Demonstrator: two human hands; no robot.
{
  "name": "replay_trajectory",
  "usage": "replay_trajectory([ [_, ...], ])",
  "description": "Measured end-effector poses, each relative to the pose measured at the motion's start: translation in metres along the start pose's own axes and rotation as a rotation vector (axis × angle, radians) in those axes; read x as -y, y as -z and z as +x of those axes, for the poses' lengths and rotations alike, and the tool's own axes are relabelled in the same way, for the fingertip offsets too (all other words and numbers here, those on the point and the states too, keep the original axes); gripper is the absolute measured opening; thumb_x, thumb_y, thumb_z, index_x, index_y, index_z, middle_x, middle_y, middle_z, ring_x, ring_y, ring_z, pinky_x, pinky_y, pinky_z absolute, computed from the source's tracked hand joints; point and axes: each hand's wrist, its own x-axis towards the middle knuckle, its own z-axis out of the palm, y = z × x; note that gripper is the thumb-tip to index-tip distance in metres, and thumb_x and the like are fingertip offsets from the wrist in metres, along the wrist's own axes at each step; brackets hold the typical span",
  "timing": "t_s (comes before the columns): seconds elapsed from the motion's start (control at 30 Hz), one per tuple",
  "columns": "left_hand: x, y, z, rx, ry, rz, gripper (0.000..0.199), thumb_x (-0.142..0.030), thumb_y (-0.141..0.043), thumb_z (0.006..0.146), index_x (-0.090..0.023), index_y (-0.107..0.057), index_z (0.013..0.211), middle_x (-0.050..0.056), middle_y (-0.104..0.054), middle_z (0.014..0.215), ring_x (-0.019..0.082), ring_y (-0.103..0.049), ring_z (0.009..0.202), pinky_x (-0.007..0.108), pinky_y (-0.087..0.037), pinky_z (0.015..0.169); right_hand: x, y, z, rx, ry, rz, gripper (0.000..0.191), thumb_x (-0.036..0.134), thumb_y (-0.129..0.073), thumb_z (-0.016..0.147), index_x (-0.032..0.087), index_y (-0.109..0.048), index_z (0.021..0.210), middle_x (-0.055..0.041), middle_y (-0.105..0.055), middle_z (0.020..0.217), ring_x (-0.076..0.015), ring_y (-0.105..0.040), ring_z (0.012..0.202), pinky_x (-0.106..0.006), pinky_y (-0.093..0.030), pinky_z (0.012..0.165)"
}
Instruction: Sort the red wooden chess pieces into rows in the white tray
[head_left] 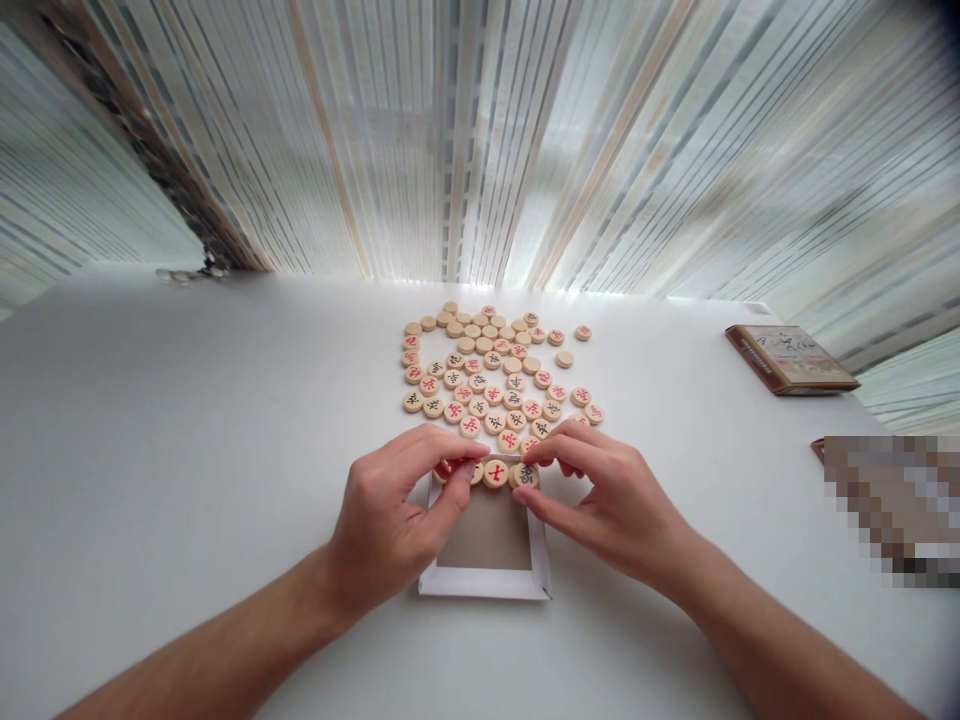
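Note:
A shallow white box tray point(484, 583) with a brown bottom lies in front of me. Along its far side runs a row of round wooden xiangqi pieces, one with a red character point(496, 473) in the middle. My right hand point(600, 490) grips a piece with a black character point(526, 475) between thumb and fingers, at the right end of this row. Over the left part of the row, my left hand point(409, 500) has thumb and fingertips pinched together; they partly cover the pieces there, and what they hold is hidden.
Beyond the tray, many loose xiangqi pieces point(493, 395) spread over the white table point(225, 430), some face up, others blank side up. A brown printed box point(795, 360) lies at the right. Behind it all hangs a striped curtain point(390, 130). A blurred-out patch point(900, 505) covers something nearer on the right.

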Motion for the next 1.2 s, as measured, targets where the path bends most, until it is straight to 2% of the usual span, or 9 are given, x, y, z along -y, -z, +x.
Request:
replay_trajectory([
  [0.27, -0.0001, -0.0006, -0.0005, 0.002, 0.004, -0.002, 0.015, -0.002, -0.068, 0.093, -0.014, -0.076, 0.099, 0.004, -0.078, 0.086, 0.013, -0.072, 0.077, 0.022, -0.058, 0.073, -0.0037, -0.0027, 0.0003, 0.023, 0.016, -0.030, 0.009, 0.019, -0.075, 0.092, 0.020, -0.071, 0.100, -0.0043, -0.065, 0.090, -0.0184, -0.062, 0.078, -0.028, -0.049, 0.067],
  [0.77, -0.0003, 0.0000, -0.0004, -0.001, 0.003, 0.010, 0.018, -0.003, -0.067, 0.093, -0.018, -0.077, 0.100, 0.004, -0.079, 0.086, 0.015, -0.073, 0.075, 0.025, -0.060, 0.070, -0.0007, -0.0008, 0.0009, 0.037, -0.013, -0.008, 0.004, 0.021, -0.073, 0.092, 0.021, -0.071, 0.095, -0.0048, -0.065, 0.087, -0.0180, -0.060, 0.075, -0.025, -0.045, 0.054],
  [1.07, -0.0009, -0.0003, -0.0009, 0.000, 0.011, 0.015, 0.017, -0.003, -0.068, 0.093, -0.016, -0.077, 0.100, 0.004, -0.079, 0.086, 0.015, -0.073, 0.076, 0.025, -0.059, 0.072, -0.0023, -0.0017, 0.0012, 0.023, 0.008, -0.027, 0.004, 0.021, -0.074, 0.092, 0.020, -0.071, 0.096, -0.0043, -0.067, 0.086, -0.0175, -0.061, 0.074, -0.027, -0.047, 0.060],
  [1.2, 0.0061, 0.0046, 0.0022, -0.022, 0.006, 0.075, 0.015, -0.006, -0.069, 0.094, -0.016, -0.077, 0.099, 0.003, -0.080, 0.088, 0.014, -0.074, 0.077, 0.025, -0.060, 0.073, -0.0015, 0.0000, 0.0013, 0.022, -0.002, -0.017, 0.006, 0.023, -0.073, 0.093, 0.019, -0.072, 0.097, -0.0043, -0.068, 0.085, -0.0171, -0.061, 0.072, -0.028, -0.048, 0.060],
])
